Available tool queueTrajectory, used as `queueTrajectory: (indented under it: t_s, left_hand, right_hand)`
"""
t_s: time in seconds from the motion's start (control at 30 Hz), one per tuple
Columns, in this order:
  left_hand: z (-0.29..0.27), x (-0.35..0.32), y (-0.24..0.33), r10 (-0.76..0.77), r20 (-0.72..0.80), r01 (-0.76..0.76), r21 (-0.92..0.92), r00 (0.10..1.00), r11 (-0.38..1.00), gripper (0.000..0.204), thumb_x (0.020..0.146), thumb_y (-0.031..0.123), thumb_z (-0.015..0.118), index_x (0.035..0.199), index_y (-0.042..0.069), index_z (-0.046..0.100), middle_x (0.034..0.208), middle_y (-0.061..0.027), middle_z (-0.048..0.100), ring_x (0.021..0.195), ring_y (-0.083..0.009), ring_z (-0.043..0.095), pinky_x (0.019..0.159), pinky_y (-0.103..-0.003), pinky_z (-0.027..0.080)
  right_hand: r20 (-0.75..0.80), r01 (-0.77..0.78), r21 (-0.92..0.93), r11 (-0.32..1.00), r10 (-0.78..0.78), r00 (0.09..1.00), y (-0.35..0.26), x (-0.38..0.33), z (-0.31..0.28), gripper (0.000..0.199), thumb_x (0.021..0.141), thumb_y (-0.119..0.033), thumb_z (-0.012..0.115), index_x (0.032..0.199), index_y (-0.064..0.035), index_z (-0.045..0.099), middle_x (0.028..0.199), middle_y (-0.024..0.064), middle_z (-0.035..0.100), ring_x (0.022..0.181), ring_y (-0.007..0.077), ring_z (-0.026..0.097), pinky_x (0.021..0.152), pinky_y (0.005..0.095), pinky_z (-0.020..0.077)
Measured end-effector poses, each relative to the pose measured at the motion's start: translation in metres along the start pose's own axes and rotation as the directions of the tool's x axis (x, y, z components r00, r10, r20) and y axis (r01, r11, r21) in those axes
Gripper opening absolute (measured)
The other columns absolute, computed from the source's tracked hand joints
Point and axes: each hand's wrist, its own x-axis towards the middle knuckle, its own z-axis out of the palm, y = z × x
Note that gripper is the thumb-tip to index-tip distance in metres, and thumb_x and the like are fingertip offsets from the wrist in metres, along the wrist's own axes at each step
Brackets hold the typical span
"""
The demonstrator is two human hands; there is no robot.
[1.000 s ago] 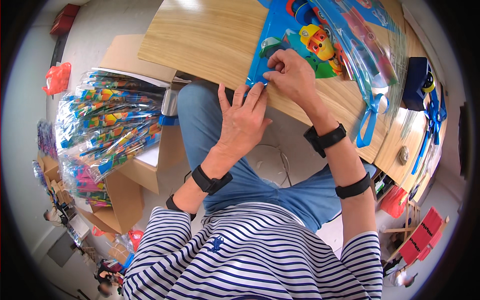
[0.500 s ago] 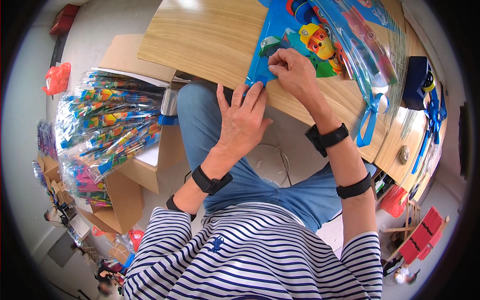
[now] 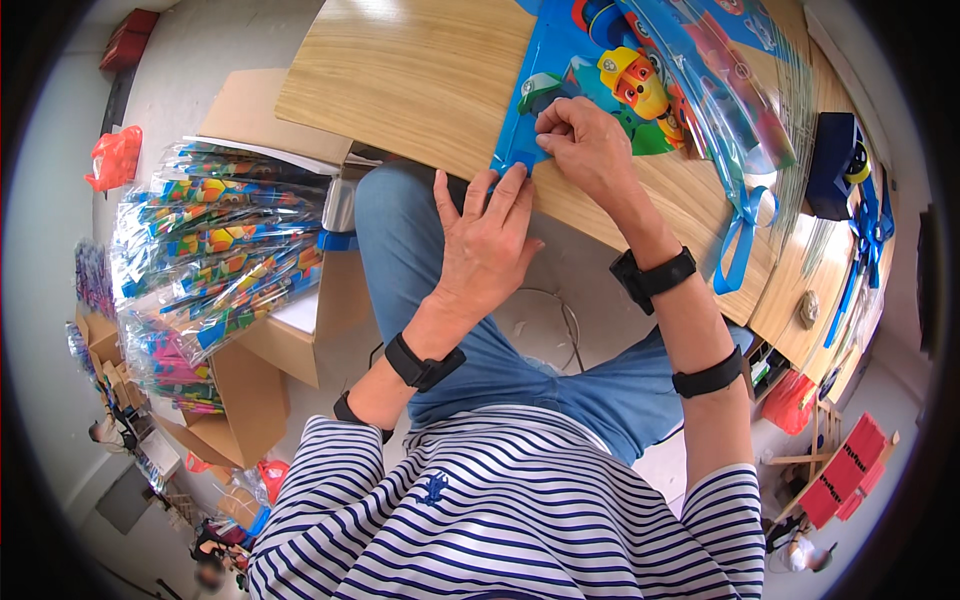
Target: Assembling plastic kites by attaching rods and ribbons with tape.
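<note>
A blue printed sheet (image 3: pixel 588 85) with cartoon figures lies on the wooden table (image 3: pixel 410 80). At its near corner, by the table edge, my left hand (image 3: pixel 485 240) rests with its fingers stretched out and fingertips on the blue edge. Just to the right, my right hand (image 3: pixel 590 150) is closed over the sheet, thumb and forefinger pinched together; whatever may be between them is too small to make out. A clear plastic piece with printed pictures (image 3: pixel 720 90) lies across the sheet's right side. From its lower end hangs a looped blue ribbon (image 3: pixel 742 235).
Left of my leg, a cardboard box (image 3: pixel 345 300) holds many clear-wrapped colourful packs (image 3: pixel 220 240). On the table's right are a dark blue box (image 3: pixel 832 165), a blue bow (image 3: pixel 872 228), a small stone (image 3: pixel 808 309) and several thin rods (image 3: pixel 792 120).
Both hands have stayed almost exactly where they were, with only a tiny shift of the fingers. The sheet has not visibly moved.
</note>
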Motion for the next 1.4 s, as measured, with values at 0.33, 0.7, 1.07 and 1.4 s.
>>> queueTrajectory:
  t_s: [0.33,0.7,1.07,1.4]
  left_hand:
    - [-0.0027,-0.0027,-0.0016,-0.016,0.005,0.016,0.010,1.000,1.000,0.069,0.063,0.019,0.083,0.125,0.001,0.058,0.139,-0.0051,0.050,0.124,-0.0270,0.045,0.110,-0.064,0.013]
    - [-0.0043,0.0009,-0.0009,-0.009,0.017,0.009,0.001,1.000,1.000,0.069,0.062,0.020,0.083,0.124,0.001,0.059,0.138,-0.0054,0.050,0.124,-0.0286,0.044,0.110,-0.065,0.012]
    - [-0.0045,0.0019,-0.0007,-0.006,0.027,0.005,0.015,1.000,1.000,0.070,0.062,0.020,0.083,0.124,0.001,0.058,0.138,-0.0050,0.049,0.125,-0.0286,0.043,0.109,-0.066,0.012]
    - [-0.0036,0.0016,-0.0007,-0.005,0.027,0.005,0.032,1.000,0.999,0.070,0.063,0.021,0.083,0.125,0.001,0.058,0.137,-0.0050,0.049,0.125,-0.0290,0.043,0.109,-0.066,0.012]
  right_hand:
    - [0.000,-0.008,-0.015,1.000,0.008,1.000,0.0003,0.0006,0.0020,0.009,0.074,-0.014,0.073,0.081,-0.0104,0.068,0.082,0.0049,0.062,0.079,0.0240,0.062,0.069,0.0385,0.0476]
    - [-0.013,0.004,-0.022,1.000,-0.005,1.000,0.0018,0.0005,0.0023,0.009,0.073,-0.013,0.073,0.080,-0.0108,0.068,0.081,0.0045,0.061,0.079,0.0239,0.062,0.069,0.0384,0.0475]
    - [-0.005,-0.003,-0.014,1.000,0.003,1.000,-0.0007,0.0000,0.0010,0.011,0.072,-0.014,0.075,0.079,-0.0102,0.068,0.079,0.0040,0.062,0.078,0.0228,0.062,0.068,0.0377,0.0475]
    - [0.021,-0.020,-0.025,1.000,0.020,1.000,-0.0037,-0.0010,-0.0011,0.019,0.068,-0.019,0.078,0.080,-0.0098,0.068,0.078,0.0037,0.060,0.076,0.0227,0.061,0.066,0.0375,0.0473]
